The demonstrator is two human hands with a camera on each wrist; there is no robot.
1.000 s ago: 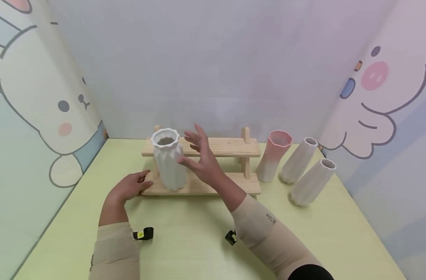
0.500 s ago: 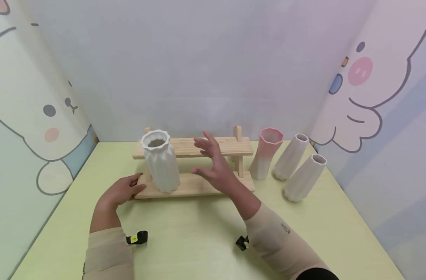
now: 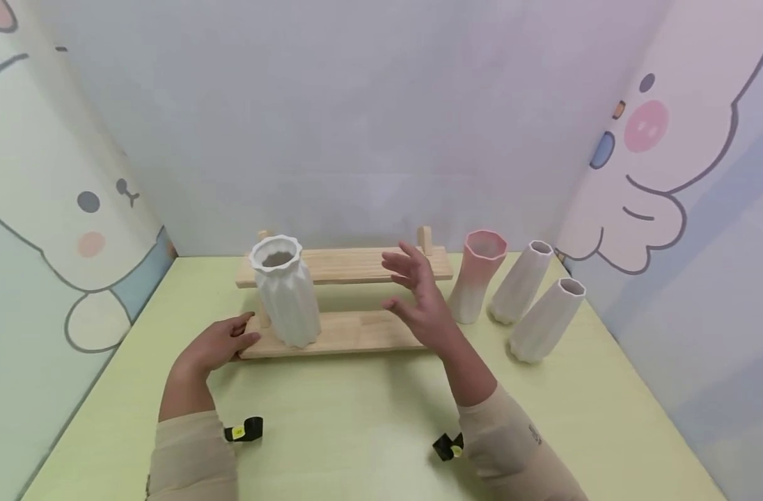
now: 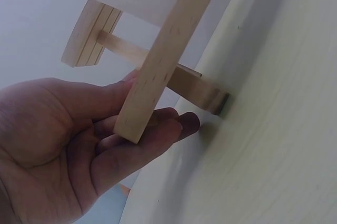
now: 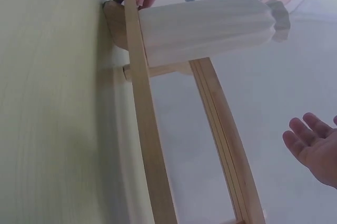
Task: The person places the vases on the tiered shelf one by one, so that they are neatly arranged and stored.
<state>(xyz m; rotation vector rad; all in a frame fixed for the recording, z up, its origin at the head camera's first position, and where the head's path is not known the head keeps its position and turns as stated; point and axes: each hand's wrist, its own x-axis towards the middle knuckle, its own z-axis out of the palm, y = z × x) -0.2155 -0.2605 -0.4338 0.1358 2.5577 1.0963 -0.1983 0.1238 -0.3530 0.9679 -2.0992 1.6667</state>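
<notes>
A two-tier wooden shelf [image 3: 350,264] stands on the table. On the left part of its lower board, a white ribbed vase [image 3: 287,303] with a scalloped rim stands upright. My left hand [image 3: 212,344] grips the left end of that board; the left wrist view shows the board end [image 4: 152,81] between thumb and fingers. Over the right part of the shelf, my right hand [image 3: 422,309] is in the air with spread fingers and holds nothing. Apart from the vase, the same right hand [image 5: 321,153] appears at the right wrist view's edge.
Right of the shelf stand a pink-and-white vase [image 3: 478,278] and two slim white vases [image 3: 522,282] [image 3: 547,320]. The pale green table [image 3: 344,424] meets a plain back wall [image 3: 369,139] and side walls with cartoon animals.
My right hand has moved right, away from the white vase and along the shelf. My left hand keeps its grip on the board. The head view has shifted slightly.
</notes>
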